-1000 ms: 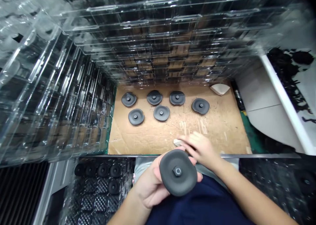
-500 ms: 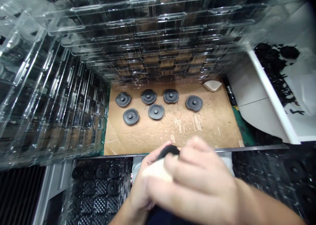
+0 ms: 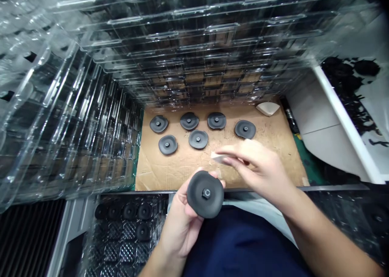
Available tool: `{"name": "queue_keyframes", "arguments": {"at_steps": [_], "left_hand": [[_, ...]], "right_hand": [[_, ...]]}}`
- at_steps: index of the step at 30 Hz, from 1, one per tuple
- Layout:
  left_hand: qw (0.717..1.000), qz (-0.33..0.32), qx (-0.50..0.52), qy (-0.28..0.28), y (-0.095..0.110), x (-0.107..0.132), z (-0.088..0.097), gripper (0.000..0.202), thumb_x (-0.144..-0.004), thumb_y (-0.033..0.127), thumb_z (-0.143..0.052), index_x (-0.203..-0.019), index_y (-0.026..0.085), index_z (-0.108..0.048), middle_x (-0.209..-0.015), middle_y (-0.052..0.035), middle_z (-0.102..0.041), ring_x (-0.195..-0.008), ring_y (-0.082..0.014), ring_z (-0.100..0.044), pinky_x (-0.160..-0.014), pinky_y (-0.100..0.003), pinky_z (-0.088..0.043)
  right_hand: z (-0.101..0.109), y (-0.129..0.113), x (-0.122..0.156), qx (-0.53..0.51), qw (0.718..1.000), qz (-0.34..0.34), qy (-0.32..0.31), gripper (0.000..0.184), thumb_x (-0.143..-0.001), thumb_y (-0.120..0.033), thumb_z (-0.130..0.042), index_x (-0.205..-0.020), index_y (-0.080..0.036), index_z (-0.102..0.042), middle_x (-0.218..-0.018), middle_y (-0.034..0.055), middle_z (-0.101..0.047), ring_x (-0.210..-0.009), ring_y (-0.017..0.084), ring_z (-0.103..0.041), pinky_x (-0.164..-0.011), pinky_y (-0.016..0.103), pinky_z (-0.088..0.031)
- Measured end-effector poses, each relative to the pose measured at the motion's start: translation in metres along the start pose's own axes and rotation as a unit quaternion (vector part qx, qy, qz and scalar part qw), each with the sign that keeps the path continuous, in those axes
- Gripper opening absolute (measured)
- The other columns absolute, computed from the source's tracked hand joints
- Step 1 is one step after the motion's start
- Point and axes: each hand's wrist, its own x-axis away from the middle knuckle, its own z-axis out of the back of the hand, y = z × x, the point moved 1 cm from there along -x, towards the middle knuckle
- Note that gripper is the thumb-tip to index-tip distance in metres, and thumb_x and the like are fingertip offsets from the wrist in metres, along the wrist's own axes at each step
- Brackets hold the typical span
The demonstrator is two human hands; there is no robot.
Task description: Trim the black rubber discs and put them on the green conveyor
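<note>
My left hand (image 3: 185,224) grips a black rounded disc (image 3: 199,200) by its rim, with the small hub at its centre facing up. To the right and slightly higher, my right hand (image 3: 258,165) pinches a small pale pad (image 3: 218,157) between thumb and fingers, apart from the disc. On the cardboard sheet (image 3: 176,173) beyond my hands lie several similar black discs, such as the front-left disc (image 3: 167,144) and the right-hand disc (image 3: 244,129), which is just past my right fingers.
Stacks of clear plastic trays (image 3: 100,127) rise on the left and at the back. A pale wedge-shaped piece (image 3: 268,108) lies at the cardboard's back right. A white bin (image 3: 343,114) with black scraps stands right. At lower left, a clear tray (image 3: 112,244) holds several discs.
My hands were together over the disc, with the right hand covering it. The right hand has moved away with the pale pad, and the disc's hub side now shows.
</note>
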Motion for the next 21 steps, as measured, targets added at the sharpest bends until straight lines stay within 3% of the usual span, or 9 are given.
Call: {"name": "queue_keyframes", "arguments": {"at_steps": [3, 6, 8, 12, 15, 17, 19, 20, 21], "left_hand": [[0.999, 0.021, 0.039, 0.002, 0.001, 0.001, 0.003, 0.059, -0.050, 0.038, -0.083, -0.106, 0.026, -0.067, -0.103, -0.0029, -0.072, -0.090, -0.0194, -0.067, -0.083, -0.026, -0.051], [0.997, 0.040, 0.055, 0.022, 0.001, 0.001, 0.005, 0.064, -0.049, 0.042, -0.082, -0.109, 0.024, -0.066, -0.108, -0.0053, -0.070, -0.101, -0.0222, -0.063, -0.087, -0.027, -0.051], [0.996, 0.048, 0.064, 0.024, 0.001, 0.000, 0.005, 0.070, -0.049, 0.042, -0.082, -0.114, 0.024, -0.062, -0.110, -0.0060, -0.069, -0.103, -0.0230, -0.062, -0.091, -0.031, -0.049], [0.997, 0.042, 0.068, 0.006, -0.001, -0.001, 0.001, 0.066, -0.055, 0.038, -0.081, -0.116, 0.024, -0.060, -0.114, -0.0061, -0.067, -0.102, -0.0232, -0.063, -0.094, -0.034, -0.049], [0.999, 0.025, 0.048, 0.003, -0.005, -0.002, 0.000, 0.054, -0.059, 0.029, -0.081, -0.111, 0.023, -0.064, -0.111, -0.0037, -0.069, -0.101, -0.0175, -0.063, -0.088, -0.021, -0.049], [0.999, 0.020, 0.028, 0.007, -0.007, -0.002, 0.001, 0.049, -0.060, 0.025, -0.081, -0.107, 0.025, -0.066, -0.106, -0.0015, -0.071, -0.101, -0.0155, -0.063, -0.088, -0.019, -0.048], [1.000, 0.010, 0.011, 0.026, -0.008, -0.002, 0.002, 0.044, -0.061, 0.023, -0.079, -0.104, 0.027, -0.067, -0.104, 0.0003, -0.071, -0.100, -0.0153, -0.063, -0.088, -0.021, -0.049], [0.999, 0.003, 0.003, 0.035, -0.008, -0.002, 0.002, 0.043, -0.061, 0.023, -0.079, -0.102, 0.027, -0.068, -0.102, 0.0009, -0.072, -0.099, -0.0152, -0.063, -0.086, -0.021, -0.050], [0.999, 0.000, -0.005, 0.041, -0.008, -0.002, 0.001, 0.042, -0.059, 0.023, -0.080, -0.099, 0.027, -0.069, -0.097, 0.0015, -0.072, -0.095, -0.0149, -0.064, -0.083, -0.019, -0.050]], "right_hand": [[-0.021, 0.028, 0.025, -0.020, 0.995, -0.082, -0.045, 0.020, -0.091, -0.020, -0.050, -0.104, -0.020, -0.065, -0.089, 0.0040, -0.070, -0.076, 0.014, -0.060, -0.070, 0.027, -0.045], [-0.041, 0.040, 0.048, -0.034, 0.993, -0.077, -0.079, 0.019, -0.090, -0.020, -0.050, -0.096, -0.019, -0.068, -0.079, 0.0038, -0.069, -0.074, 0.016, -0.062, -0.069, 0.027, -0.049], [-0.042, 0.038, 0.051, -0.040, 0.993, -0.086, -0.075, 0.019, -0.090, -0.022, -0.050, -0.095, -0.019, -0.068, -0.077, 0.0037, -0.069, -0.071, 0.015, -0.063, -0.066, 0.026, -0.050], [-0.015, 0.006, 0.030, -0.067, 0.990, -0.123, 0.013, 0.020, -0.091, -0.025, -0.050, -0.105, -0.019, -0.063, -0.094, 0.0059, -0.068, -0.077, 0.014, -0.063, -0.062, 0.023, -0.050], [0.005, -0.032, 0.011, -0.113, 0.990, -0.047, 0.069, 0.019, -0.089, -0.018, -0.051, -0.102, -0.015, -0.064, -0.093, 0.0063, -0.067, -0.081, 0.014, -0.062, -0.067, 0.023, -0.050], [0.008, -0.051, 0.005, -0.126, 0.992, 0.014, -0.004, 0.020, -0.088, -0.012, -0.049, -0.100, -0.011, -0.065, -0.087, 0.0065, -0.067, -0.079, 0.014, -0.061, -0.071, 0.023, -0.049], [0.004, -0.058, 0.002, -0.124, 0.985, 0.023, -0.115, 0.020, -0.086, -0.007, -0.048, -0.093, -0.013, -0.067, -0.082, 0.0039, -0.066, -0.075, 0.012, -0.060, -0.069, 0.022, -0.048], [0.000, -0.058, 0.001, -0.117, 0.984, 0.011, -0.137, 0.020, -0.086, -0.007, -0.049, -0.091, -0.014, -0.067, -0.081, 0.0025, -0.066, -0.073, 0.011, -0.059, -0.067, 0.021, -0.048], [-0.003, -0.057, 0.000, -0.106, 0.987, 0.007, -0.119, 0.020, -0.087, -0.008, -0.049, -0.090, -0.014, -0.067, -0.080, 0.0021, -0.065, -0.072, 0.011, -0.059, -0.066, 0.021, -0.047]]}}
